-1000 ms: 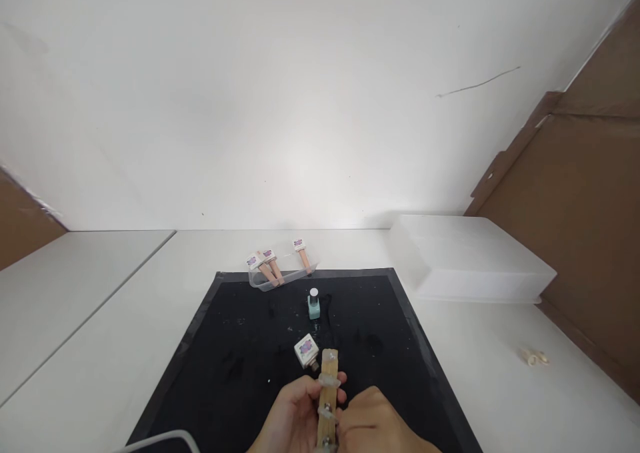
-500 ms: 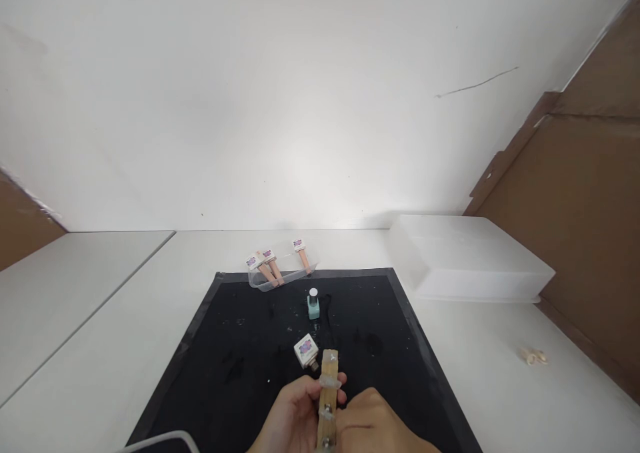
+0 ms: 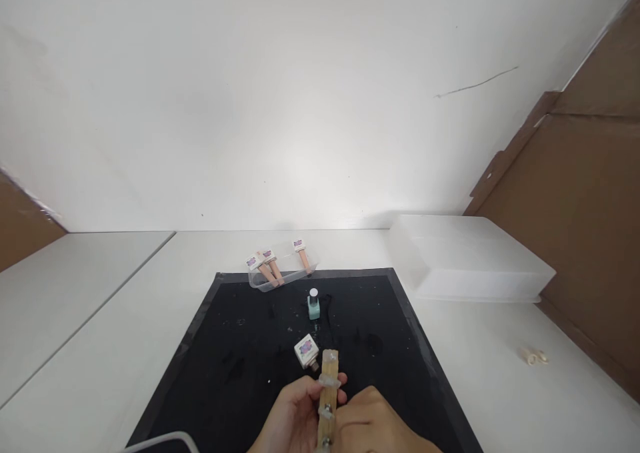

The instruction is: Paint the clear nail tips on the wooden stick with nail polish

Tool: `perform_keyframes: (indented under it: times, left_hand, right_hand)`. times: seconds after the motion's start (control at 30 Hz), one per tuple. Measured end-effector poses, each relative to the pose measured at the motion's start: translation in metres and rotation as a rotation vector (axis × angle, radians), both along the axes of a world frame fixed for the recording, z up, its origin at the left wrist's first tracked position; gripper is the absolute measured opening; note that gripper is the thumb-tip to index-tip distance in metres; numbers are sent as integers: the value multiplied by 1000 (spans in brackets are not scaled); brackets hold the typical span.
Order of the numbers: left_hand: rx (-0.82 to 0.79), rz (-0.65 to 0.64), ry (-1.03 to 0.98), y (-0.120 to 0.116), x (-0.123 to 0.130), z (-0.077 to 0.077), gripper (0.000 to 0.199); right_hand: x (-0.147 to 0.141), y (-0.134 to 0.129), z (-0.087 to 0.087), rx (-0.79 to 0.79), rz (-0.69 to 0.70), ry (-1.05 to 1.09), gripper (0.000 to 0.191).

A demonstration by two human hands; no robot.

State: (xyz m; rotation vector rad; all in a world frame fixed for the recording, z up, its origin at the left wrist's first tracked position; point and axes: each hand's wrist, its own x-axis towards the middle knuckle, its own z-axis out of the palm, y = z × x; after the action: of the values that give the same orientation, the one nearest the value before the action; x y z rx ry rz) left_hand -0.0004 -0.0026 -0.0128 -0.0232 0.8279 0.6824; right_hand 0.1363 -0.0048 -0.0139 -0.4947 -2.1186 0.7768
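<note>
At the bottom of the head view my left hand (image 3: 295, 413) is closed around a narrow wooden stick (image 3: 329, 373). The stick points away from me and carries clear lumps and small shiny spots along its top. Close against its right side is my right hand (image 3: 375, 423), fingers curled inward; what they hold, if anything, is hidden. Just beyond the stick, a square white bottle (image 3: 306, 351) with a purple flower label and no tall cap lies on the black mat (image 3: 225, 373). A mint-green nail polish bottle (image 3: 313, 308) with a silvery cap stands farther back.
A clear plastic tray (image 3: 290, 277) at the mat's far edge holds several pink-handled white bottles (image 3: 303, 256). To the right is a white box (image 3: 480, 259), with small cream-coloured pieces (image 3: 533, 355) nearer me. A pale cable (image 3: 170, 436) crosses the lower left.
My right hand has shifted very slightly beside the stick. My left hand, the stick and the bottles look the same.
</note>
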Motion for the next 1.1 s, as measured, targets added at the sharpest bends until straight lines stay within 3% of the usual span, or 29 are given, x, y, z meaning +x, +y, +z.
perform_keyframes:
  times: [0.23,0.33,0.5,0.77,1.1]
  left_hand:
    - [12,-46,-78,3,-3,2,35]
    - [94,-6,-73,4,-6,10,29]
    - [280,122,-35,6,-13,20,18]
    - [446,147,-15,14,-25,29,14]
    - [487,219,0,10,-29,36,29]
  right_hand:
    - [4,-1,24,-55,-190,147,39]
    - [8,-5,32,-200,-303,260,38]
    - [14,-4,24,-500,-451,402,43]
    - [15,8,28,-852,-604,581,41]
    - [14,10,27,-1249,-498,784,34]
